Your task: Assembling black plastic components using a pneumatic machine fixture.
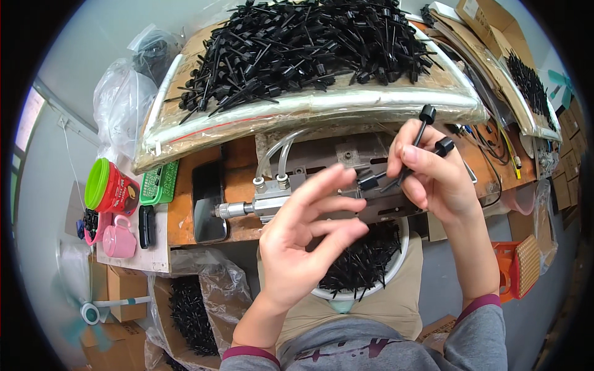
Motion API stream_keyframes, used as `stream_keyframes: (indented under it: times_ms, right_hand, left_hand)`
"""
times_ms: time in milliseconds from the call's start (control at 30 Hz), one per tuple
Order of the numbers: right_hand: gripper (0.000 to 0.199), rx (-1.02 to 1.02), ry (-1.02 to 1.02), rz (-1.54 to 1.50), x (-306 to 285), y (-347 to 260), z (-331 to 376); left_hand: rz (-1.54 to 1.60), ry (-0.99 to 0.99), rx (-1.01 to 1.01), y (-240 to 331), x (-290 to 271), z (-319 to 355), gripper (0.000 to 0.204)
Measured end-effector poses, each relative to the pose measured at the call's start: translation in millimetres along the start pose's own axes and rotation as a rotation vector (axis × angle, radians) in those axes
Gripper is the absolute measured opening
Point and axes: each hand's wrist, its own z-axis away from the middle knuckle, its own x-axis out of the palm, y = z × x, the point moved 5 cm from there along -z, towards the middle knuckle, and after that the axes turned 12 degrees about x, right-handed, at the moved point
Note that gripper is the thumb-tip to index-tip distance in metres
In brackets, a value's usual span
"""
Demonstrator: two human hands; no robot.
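Note:
My right hand [436, 170] is closed on thin black plastic stems with knob-like heads; one head [427, 114] sticks up above the fingers and another [444, 146] lies beside the index finger. Just left of my left hand's opposite number, at its fingertips, a further black head [369, 181] shows, and I cannot make out how it is held. My left hand [300, 238] has its fingers spread and appears to hold nothing. Both hands are over a metal fixture [269, 207] with a cylinder and clear air tubes. Beneath them a white-rimmed tub [405, 247] of black stems rests at my lap.
A cardboard tray [247, 123] heaped with black stemmed parts slopes behind the fixture. On the left are a phone [209, 201], a green basket [159, 184], a red tub [117, 191] and a pink mug [119, 238]. An orange stool [516, 269] stands at right.

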Motion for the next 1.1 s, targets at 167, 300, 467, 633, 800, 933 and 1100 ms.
stream_keyframes:
  times_ms: [167, 300, 467, 633, 800, 933, 1100]
  right_hand:
    - [0.014, 0.066, -0.077, -0.072, -4, 27, 10]
    - [0.017, 0.005, -0.022, -0.116, -14, 26, 15]
    - [0.017, -0.056, 0.033, -0.13, -16, 26, 18]
    - [0.023, -0.276, 0.407, 0.308, -32, 10, 31]
    - [0.02, -0.471, 0.506, 0.495, -15, 15, 40]
    - [0.018, -0.605, 0.511, 0.653, -13, 19, 55]
    - [0.026, -0.861, 0.516, 1.524, 0, 20, 64]
  left_hand:
    - [-0.023, -0.128, -0.009, 0, 7, 7, 0.045]
    - [-0.021, -0.116, -0.102, 11, 17, 11, 0.045]
    - [-0.297, -0.289, 0.22, 21, 22, 12, 0.041]
    - [-0.866, -0.362, 0.291, -3, 24, 25, 0.032]
    - [-1.16, -0.495, 0.283, -33, 35, 31, 0.025]
    - [-1.19, -0.519, 0.245, -33, 36, 22, 0.026]
    - [-1.196, -0.532, 0.195, -34, 34, 22, 0.032]
